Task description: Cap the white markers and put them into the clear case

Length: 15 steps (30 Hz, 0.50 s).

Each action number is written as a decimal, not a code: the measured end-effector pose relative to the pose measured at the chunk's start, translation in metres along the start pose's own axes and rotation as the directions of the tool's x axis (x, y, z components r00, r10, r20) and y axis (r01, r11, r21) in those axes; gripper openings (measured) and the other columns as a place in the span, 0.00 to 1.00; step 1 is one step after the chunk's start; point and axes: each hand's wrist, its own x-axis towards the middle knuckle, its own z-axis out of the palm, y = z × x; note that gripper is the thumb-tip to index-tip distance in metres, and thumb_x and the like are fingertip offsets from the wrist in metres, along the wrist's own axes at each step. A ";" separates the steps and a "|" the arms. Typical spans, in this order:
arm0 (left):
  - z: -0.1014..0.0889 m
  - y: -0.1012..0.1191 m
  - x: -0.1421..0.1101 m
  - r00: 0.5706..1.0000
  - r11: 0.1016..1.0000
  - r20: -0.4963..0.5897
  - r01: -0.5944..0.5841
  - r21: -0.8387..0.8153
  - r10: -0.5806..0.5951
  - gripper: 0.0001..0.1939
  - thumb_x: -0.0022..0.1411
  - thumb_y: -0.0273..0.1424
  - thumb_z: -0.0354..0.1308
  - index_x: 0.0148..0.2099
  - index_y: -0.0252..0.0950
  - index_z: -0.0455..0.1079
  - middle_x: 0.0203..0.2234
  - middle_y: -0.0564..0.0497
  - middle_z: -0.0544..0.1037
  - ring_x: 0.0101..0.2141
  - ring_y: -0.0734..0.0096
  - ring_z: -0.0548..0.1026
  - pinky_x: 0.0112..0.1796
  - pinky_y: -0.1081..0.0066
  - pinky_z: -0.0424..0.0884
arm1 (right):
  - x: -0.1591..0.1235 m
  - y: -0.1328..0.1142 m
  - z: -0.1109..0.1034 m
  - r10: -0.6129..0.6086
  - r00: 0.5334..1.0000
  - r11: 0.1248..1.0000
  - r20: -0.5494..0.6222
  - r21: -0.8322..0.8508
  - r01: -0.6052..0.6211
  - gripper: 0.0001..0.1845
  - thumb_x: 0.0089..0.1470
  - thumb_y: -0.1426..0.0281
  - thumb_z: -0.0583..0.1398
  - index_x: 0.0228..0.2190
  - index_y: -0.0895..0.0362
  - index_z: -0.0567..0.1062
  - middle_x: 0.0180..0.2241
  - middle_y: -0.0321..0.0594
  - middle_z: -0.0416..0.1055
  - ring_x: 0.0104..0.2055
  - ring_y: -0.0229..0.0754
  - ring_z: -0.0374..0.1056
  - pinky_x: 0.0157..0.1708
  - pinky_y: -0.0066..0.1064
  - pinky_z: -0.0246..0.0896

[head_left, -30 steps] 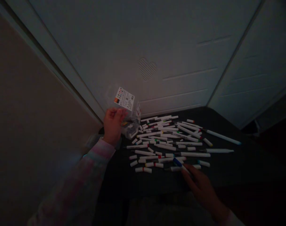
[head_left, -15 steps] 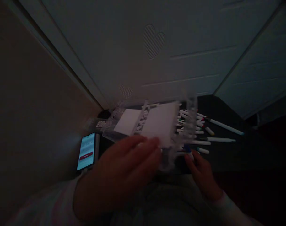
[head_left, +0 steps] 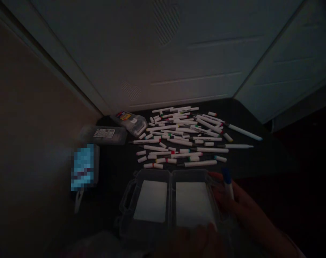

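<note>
A clear plastic case (head_left: 170, 200) lies opened out flat near me, a white sheet in each half. My left hand (head_left: 192, 242), dim at the bottom of the view, grips the case's near edge with bent fingers. My right hand (head_left: 240, 200) is at the case's right side, holding a white marker (head_left: 227, 184) whose blue end points up. Part of that hand's fingers is hidden by the case's edge. Beyond the case, many white markers (head_left: 185, 130) and loose caps (head_left: 153, 166) are spread over the dark table (head_left: 267, 161).
Two more clear plastic cases, one with a colourful label (head_left: 133, 123) and one with a white label (head_left: 111, 135), are at the table's back left. A lit phone (head_left: 83, 166) stands at the left. A pale panelled surface (head_left: 195, 61) rises behind the table.
My left hand has brought the clear case from the back left, over the markers, down to the near edge, where it now lies open. My right hand has kept the blue-ended marker and reached the case.
</note>
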 end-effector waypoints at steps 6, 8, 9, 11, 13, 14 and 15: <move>0.006 -0.004 0.003 0.984 0.984 0.179 0.025 -0.175 0.007 0.09 0.62 0.29 0.47 0.39 0.33 0.67 0.31 0.50 0.74 0.27 0.75 0.70 0.19 0.76 0.63 | 0.004 0.008 0.001 0.059 0.996 0.998 -0.066 0.014 -0.058 0.27 0.48 0.57 0.59 0.48 0.55 0.68 0.21 0.34 0.66 0.22 0.37 0.62 0.27 0.29 0.64; 0.008 -0.009 -0.004 0.965 0.987 0.260 0.062 -0.147 -0.022 0.10 0.63 0.29 0.46 0.42 0.35 0.67 0.37 0.50 0.74 0.34 0.73 0.71 0.28 0.73 0.68 | 0.009 0.012 -0.002 0.051 0.999 0.999 -0.007 -0.002 -0.051 0.28 0.49 0.58 0.58 0.51 0.54 0.66 0.30 0.39 0.71 0.29 0.40 0.66 0.34 0.32 0.65; 0.010 -0.011 -0.008 0.954 0.989 0.297 0.081 -0.122 -0.041 0.11 0.63 0.30 0.46 0.45 0.37 0.66 0.41 0.50 0.73 0.39 0.71 0.71 0.34 0.71 0.69 | 0.012 0.014 -0.004 0.047 0.998 0.999 0.034 0.007 -0.048 0.28 0.51 0.58 0.57 0.53 0.53 0.64 0.37 0.41 0.71 0.35 0.42 0.67 0.37 0.33 0.64; 0.015 -0.015 -0.020 0.942 0.991 0.320 0.123 -0.059 -0.098 0.13 0.64 0.31 0.45 0.50 0.42 0.63 0.48 0.51 0.70 0.46 0.67 0.68 0.44 0.64 0.66 | 0.019 0.016 -0.008 0.037 0.993 0.999 0.111 0.030 -0.040 0.28 0.52 0.58 0.56 0.54 0.52 0.61 0.48 0.43 0.67 0.46 0.45 0.65 0.42 0.34 0.62; 0.023 -0.018 -0.033 0.937 0.986 0.311 0.168 -0.003 -0.159 0.15 0.64 0.34 0.46 0.53 0.46 0.61 0.50 0.51 0.68 0.49 0.63 0.65 0.48 0.56 0.61 | 0.025 0.018 -0.011 0.018 0.989 1.000 0.146 0.008 -0.020 0.28 0.54 0.59 0.55 0.55 0.52 0.60 0.52 0.43 0.63 0.52 0.46 0.60 0.46 0.35 0.60; 0.027 -0.019 -0.038 0.928 0.982 0.323 0.186 0.025 -0.184 0.17 0.64 0.35 0.46 0.54 0.48 0.59 0.51 0.50 0.68 0.50 0.61 0.65 0.49 0.52 0.60 | 0.028 0.018 -0.012 0.005 0.988 1.000 0.157 -0.030 0.000 0.28 0.54 0.59 0.54 0.55 0.52 0.60 0.53 0.44 0.62 0.54 0.46 0.59 0.48 0.36 0.59; 0.030 -0.020 -0.043 0.920 0.979 0.336 0.198 0.051 -0.203 0.18 0.63 0.35 0.46 0.55 0.50 0.58 0.51 0.50 0.68 0.50 0.58 0.65 0.48 0.50 0.59 | 0.030 0.018 -0.012 -0.014 0.986 0.996 0.165 -0.085 0.029 0.27 0.55 0.59 0.54 0.55 0.53 0.60 0.54 0.44 0.62 0.54 0.46 0.58 0.50 0.36 0.57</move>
